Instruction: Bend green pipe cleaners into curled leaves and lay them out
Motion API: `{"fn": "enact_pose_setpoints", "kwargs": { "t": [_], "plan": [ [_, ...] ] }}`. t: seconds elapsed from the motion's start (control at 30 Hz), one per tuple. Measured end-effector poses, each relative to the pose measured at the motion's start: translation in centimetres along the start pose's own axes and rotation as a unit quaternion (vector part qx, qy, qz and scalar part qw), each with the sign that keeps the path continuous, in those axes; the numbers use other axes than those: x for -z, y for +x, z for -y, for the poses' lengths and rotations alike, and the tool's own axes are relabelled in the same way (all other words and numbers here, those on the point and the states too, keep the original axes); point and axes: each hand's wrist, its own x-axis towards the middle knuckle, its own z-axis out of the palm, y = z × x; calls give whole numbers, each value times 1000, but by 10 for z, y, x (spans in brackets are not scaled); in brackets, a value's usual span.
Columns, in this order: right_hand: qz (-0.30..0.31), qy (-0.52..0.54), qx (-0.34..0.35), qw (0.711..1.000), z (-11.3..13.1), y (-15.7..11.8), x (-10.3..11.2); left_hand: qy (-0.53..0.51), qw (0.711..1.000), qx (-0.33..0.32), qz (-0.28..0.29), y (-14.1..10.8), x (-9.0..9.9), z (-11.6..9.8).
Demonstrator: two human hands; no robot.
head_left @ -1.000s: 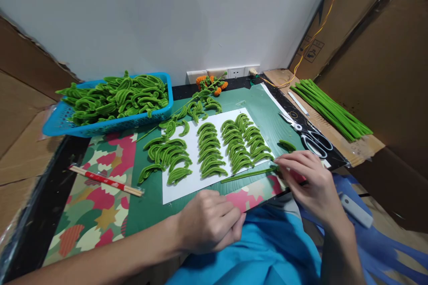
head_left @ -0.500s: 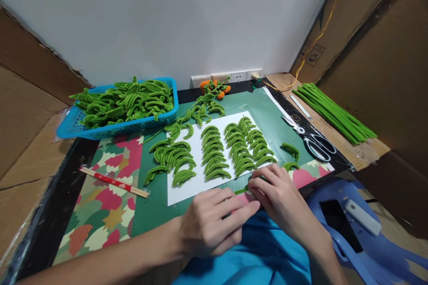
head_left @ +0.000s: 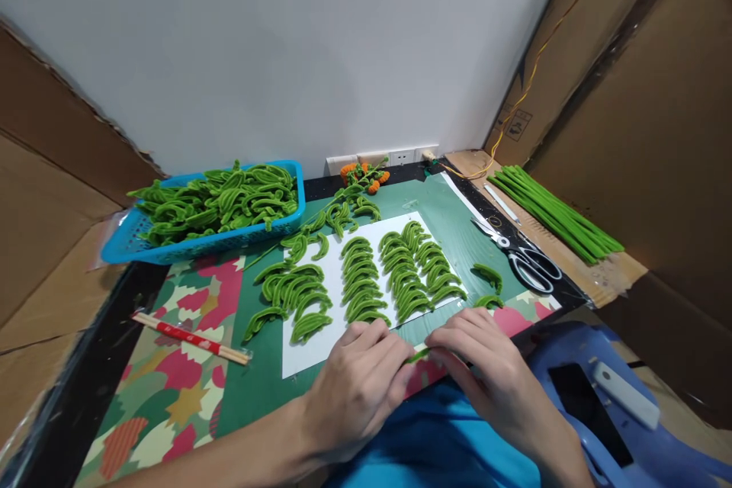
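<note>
Between my two hands, at the table's front edge, a short green pipe cleaner piece (head_left: pixel 419 354) shows in part. My left hand (head_left: pixel 357 389) is closed, its fingertips at the left end of the piece. My right hand (head_left: pixel 489 362) pinches the other end; both ends are covered by fingers. Just beyond, a white sheet of paper (head_left: pixel 306 362) bears rows of bent green pipe cleaner leaves (head_left: pixel 360 274), with more in the right-hand rows (head_left: pixel 403 271). Two loose leaves (head_left: pixel 487 274) lie on the green mat (head_left: pixel 451 206) beyond my right hand.
A blue basket (head_left: pixel 200 248) heaped with green pieces stands back left. Wrapped chopsticks (head_left: pixel 191 337) lie at left. Scissors (head_left: pixel 518 255), a white pen (head_left: pixel 502 203) and a bundle of green stems (head_left: pixel 557 213) lie right. An orange-flowered stem (head_left: pixel 366 175) lies near the wall sockets (head_left: pixel 401 158).
My left hand's fingers have drawn in and now press on the piece, where they were stretched towards my right hand. More of the piece shows between the hands. The view has tilted up slightly.
</note>
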Motion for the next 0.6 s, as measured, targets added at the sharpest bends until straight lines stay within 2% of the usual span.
{"fn": "enact_pose_setpoints", "kwargs": {
  "t": [0.2,0.27,0.33,0.4,0.5,0.57,0.6],
  "plan": [
    [-59,-3,12,998,-2,4,0,-76,995,57,-19,-4,0,1],
    [-83,1,7,997,-3,4,-2,-128,987,90,-29,-6,0,0],
    [-109,16,-1,994,-4,3,-5,-195,971,137,-8,-7,1,-1],
    [-131,49,-12,990,-4,1,-8,-279,938,202,37,-7,2,-1],
    [-143,138,-80,977,-1,0,-17,-405,861,296,81,-4,1,1],
    [-140,235,-153,950,4,1,-25,-476,812,327,81,-1,-1,4],
    [-140,294,-187,927,6,3,-29,-503,795,332,75,1,-2,5]
  ]
}}
